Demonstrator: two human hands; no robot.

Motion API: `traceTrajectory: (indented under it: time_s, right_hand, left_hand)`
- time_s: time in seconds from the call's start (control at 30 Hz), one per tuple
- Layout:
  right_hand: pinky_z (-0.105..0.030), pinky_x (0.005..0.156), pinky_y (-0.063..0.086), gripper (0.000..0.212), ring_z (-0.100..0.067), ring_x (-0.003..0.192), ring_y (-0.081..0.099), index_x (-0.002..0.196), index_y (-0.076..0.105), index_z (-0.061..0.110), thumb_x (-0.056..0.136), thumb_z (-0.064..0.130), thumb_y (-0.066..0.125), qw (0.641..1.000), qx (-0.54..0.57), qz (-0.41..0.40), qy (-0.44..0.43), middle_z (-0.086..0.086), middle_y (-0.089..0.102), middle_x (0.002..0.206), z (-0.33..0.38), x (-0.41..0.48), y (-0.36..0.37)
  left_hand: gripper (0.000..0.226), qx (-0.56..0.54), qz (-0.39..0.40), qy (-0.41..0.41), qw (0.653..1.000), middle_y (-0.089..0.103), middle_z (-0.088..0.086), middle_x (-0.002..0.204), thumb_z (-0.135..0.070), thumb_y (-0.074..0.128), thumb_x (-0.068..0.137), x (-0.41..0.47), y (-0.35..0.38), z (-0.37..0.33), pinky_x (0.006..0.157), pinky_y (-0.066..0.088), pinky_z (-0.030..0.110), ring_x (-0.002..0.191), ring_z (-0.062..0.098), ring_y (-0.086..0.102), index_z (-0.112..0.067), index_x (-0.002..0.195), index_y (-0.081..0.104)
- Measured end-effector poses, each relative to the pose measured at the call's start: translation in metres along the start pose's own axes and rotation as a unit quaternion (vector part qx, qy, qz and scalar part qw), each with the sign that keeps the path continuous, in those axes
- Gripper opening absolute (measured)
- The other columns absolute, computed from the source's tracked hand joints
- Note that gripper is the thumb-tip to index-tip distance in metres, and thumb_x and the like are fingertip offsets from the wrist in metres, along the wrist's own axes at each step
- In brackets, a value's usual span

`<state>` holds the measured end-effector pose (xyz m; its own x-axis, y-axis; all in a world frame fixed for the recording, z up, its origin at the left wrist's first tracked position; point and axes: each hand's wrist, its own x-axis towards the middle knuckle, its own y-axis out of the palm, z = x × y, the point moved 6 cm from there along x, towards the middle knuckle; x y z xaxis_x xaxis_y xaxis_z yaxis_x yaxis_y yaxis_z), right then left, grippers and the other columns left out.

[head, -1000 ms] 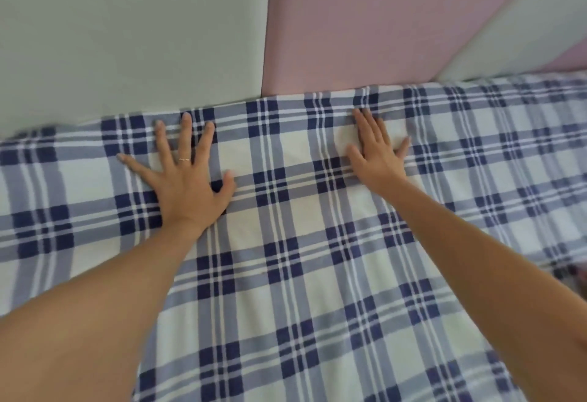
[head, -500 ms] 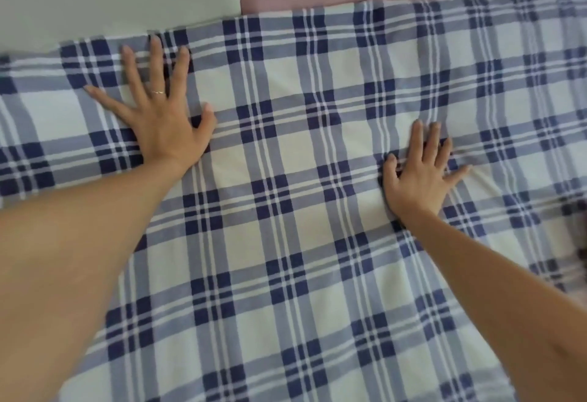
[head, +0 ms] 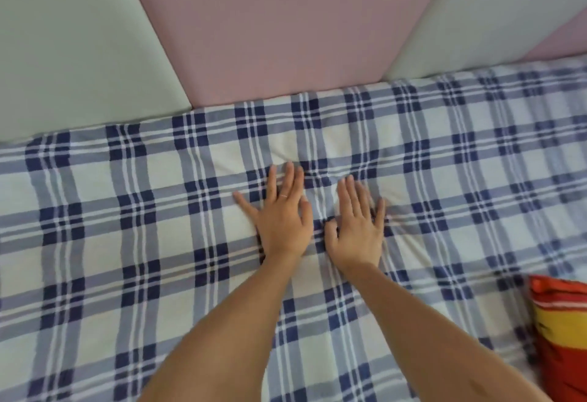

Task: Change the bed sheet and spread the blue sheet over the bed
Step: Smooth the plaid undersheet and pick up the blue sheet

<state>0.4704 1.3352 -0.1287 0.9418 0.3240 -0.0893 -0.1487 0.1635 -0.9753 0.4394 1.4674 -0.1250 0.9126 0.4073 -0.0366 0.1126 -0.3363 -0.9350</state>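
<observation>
your left hand [head: 281, 223] and right hand [head: 357, 230] lie flat on the sheet [head: 127, 242], side by side, near its far edge. wall panels [head: 286, 36] behind. cushion [head: 559, 331] far right.

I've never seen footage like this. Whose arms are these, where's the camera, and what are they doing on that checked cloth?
No machine here: these are a person's two bare arms, seen from a wide-angle camera worn on the head, looking forward and down. The left hand, wearing a thin ring, and the right hand lie flat side by side, fingers straight, pressing on the blue checked sheet spread out under them. Neither holds anything. Behind the sheet stand padded wall panels: a pink panel between pale panels. At the right edge lies a red and yellow cloth thing, only partly in view.
</observation>
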Motion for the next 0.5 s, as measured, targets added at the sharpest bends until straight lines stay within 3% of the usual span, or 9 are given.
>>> traceTrajectory:
  time_s: [0.1, 0.17, 0.23, 0.33, 0.4, 0.5]
  right_hand:
    - [-0.041, 0.12, 0.007, 0.064, -0.014, 0.144, 0.021, 0.15, 0.028, 0.021, 0.086, 0.028, 0.028, 0.987, 0.042, 0.019, -0.152, 0.004, 0.025, 0.155, -0.025, 0.03, -0.009]
    - [-0.04, 0.119, 0.007, 0.06, -0.01, 0.144, 0.02, 0.151, 0.024, 0.025, 0.092, 0.032, 0.028, 0.961, -0.027, 0.044, -0.272, 0.008, 0.022, 0.156, -0.041, 0.046, -0.015]
    - [-0.047, 0.118, 0.0, 0.058, -0.008, 0.144, 0.014, 0.152, 0.015, 0.032, 0.096, 0.042, 0.025, 0.936, -0.135, 0.04, -0.323, 0.013, 0.014, 0.157, -0.067, 0.071, -0.019]
    - [-0.066, 0.111, -0.003, 0.062, -0.011, 0.146, 0.007, 0.152, 0.007, 0.035, 0.095, 0.053, 0.023, 0.912, -0.211, 0.019, -0.35, 0.013, 0.006, 0.159, -0.076, 0.104, -0.028]
    - [-0.071, 0.107, -0.003, 0.066, -0.014, 0.147, 0.005, 0.152, 0.004, 0.036, 0.093, 0.058, 0.025, 0.906, -0.213, 0.025, -0.366, 0.012, 0.004, 0.159, -0.08, 0.117, -0.034]
    - [-0.072, 0.107, -0.004, 0.076, -0.021, 0.148, -0.004, 0.148, -0.011, 0.041, 0.088, 0.068, 0.027, 0.96, -0.193, 0.01, -0.202, 0.015, -0.009, 0.158, -0.108, 0.137, -0.043]
  left_hand:
    - [0.054, 0.027, -0.018, 0.013, 0.999, 0.022, -0.016, 0.154, -0.034, 0.018, 0.095, 0.01, 0.012, -0.007, 0.101, -0.007, 0.076, 0.146, 0.015, 0.008, -0.03, 0.147, 0.031]
    - [0.054, 0.034, -0.034, 0.004, 0.999, 0.021, -0.015, 0.155, -0.035, 0.019, 0.095, 0.008, 0.009, -0.006, 0.101, -0.006, 0.077, 0.147, 0.017, 0.01, -0.03, 0.147, 0.03]
    - [0.055, 0.055, -0.035, -0.004, 0.998, 0.013, -0.016, 0.156, -0.036, 0.017, 0.095, 0.01, 0.014, -0.01, 0.101, -0.005, 0.077, 0.147, 0.015, 0.006, -0.032, 0.149, 0.022]
    - [0.055, 0.09, -0.03, -0.006, 0.995, 0.002, -0.017, 0.158, -0.039, 0.018, 0.096, 0.012, 0.015, -0.008, 0.1, -0.006, 0.077, 0.147, 0.014, -0.002, -0.034, 0.151, 0.013]
    - [0.056, 0.092, -0.028, -0.006, 0.995, 0.0, -0.017, 0.158, -0.039, 0.021, 0.097, 0.01, 0.015, -0.008, 0.1, -0.007, 0.077, 0.147, 0.014, -0.004, -0.034, 0.151, 0.011]
    - [0.056, 0.096, -0.029, -0.007, 0.995, 0.0, -0.018, 0.158, -0.039, 0.022, 0.096, 0.011, 0.018, -0.007, 0.1, -0.007, 0.077, 0.147, 0.014, -0.004, -0.034, 0.152, 0.011]
